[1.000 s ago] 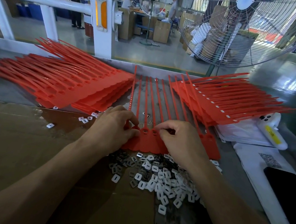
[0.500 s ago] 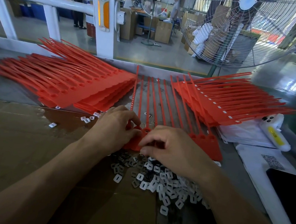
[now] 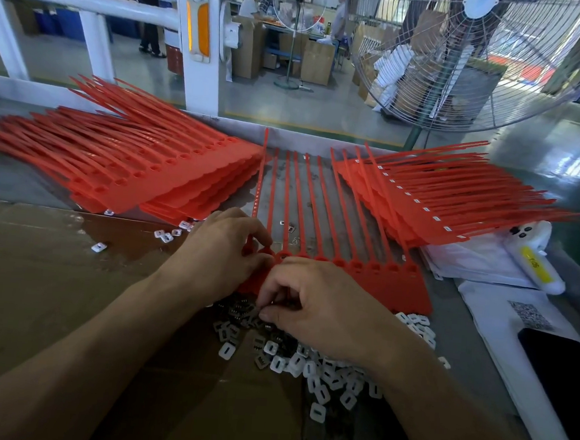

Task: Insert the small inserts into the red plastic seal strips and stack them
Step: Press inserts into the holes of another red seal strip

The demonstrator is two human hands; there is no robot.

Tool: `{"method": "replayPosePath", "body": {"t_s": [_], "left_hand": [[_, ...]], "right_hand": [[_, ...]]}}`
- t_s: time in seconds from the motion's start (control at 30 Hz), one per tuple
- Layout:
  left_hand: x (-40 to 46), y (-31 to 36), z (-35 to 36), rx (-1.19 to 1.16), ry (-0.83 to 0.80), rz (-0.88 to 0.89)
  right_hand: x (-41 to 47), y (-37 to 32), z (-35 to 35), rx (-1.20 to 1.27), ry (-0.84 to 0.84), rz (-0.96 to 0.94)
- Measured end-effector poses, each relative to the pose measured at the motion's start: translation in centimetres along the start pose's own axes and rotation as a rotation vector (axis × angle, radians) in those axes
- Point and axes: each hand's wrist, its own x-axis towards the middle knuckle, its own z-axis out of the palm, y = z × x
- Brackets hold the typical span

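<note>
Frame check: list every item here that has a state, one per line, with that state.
Left hand: pinches the seal strip sheet's left end.
Right hand: fingertips curled at the insert pile's far edge; whether they hold an insert is unclear.
Seal strip sheet: flat, tails pointing away.
Left stack: piled, sockets look empty.
Right stack: piled, white inserts fitted.
Insert pile: loose.
Phone: screen dark.

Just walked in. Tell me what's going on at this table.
A person is fitting small inserts into red plastic seal strips. The left hand pinches the left end of a joined sheet of strips lying flat between two stacks. The right hand reaches into the pile of small inserts in front of the sheet, its fingers curled at the pile's edge; whether they already hold an insert is hidden. A left stack and a right stack of strips flank the work.
</note>
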Motion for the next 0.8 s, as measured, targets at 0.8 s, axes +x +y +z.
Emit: {"method": "replayPosePath", "body": {"t_s": [0.8], "left_hand": [[0.0,-0.3,-0.1,0.02,-0.017,0.019]], "right_hand": [[0.3,5.7,-1.6,0.264,0.441,0.372]]}}
